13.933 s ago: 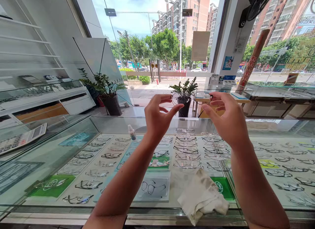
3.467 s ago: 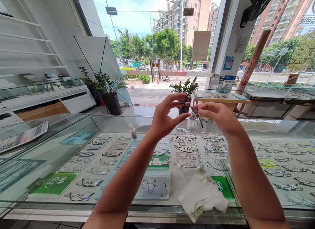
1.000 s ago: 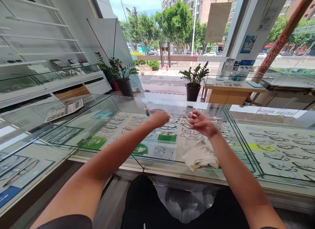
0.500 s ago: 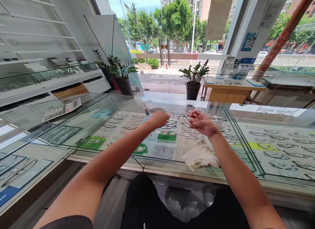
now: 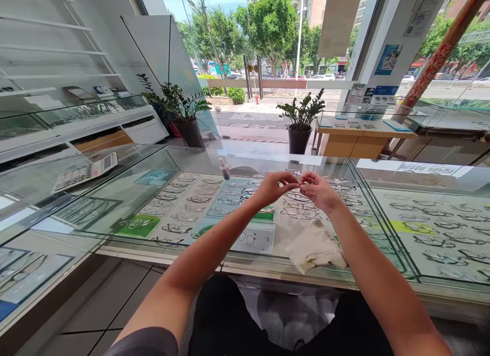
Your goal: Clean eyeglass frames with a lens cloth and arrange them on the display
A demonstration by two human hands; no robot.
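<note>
My left hand (image 5: 276, 186) reaches over the glass counter with thumb and fingers pinched together. Its fingertips meet those of my right hand (image 5: 318, 192), whose fingers are curled and closed too. Whatever lies between the fingertips is too small or hidden to make out. Beneath both hands, rows of eyeglasses (image 5: 300, 211) show through the glass top. A crumpled beige cloth (image 5: 316, 246) rests on the counter below my right hand. Beyond my left forearm stands a small spray bottle (image 5: 224, 170), upright on the glass.
The glass display counter (image 5: 191, 159) spans the view, its front edge close to my legs. More eyeglasses (image 5: 438, 213) lie in the case at right. A calculator-like keypad (image 5: 86, 172) is at left. Potted plants (image 5: 300, 134) stand beyond the counter.
My left hand has moved right, and its fingertips now meet those of my right hand. The right hand has stayed nearly in place. The view has shifted slightly.
</note>
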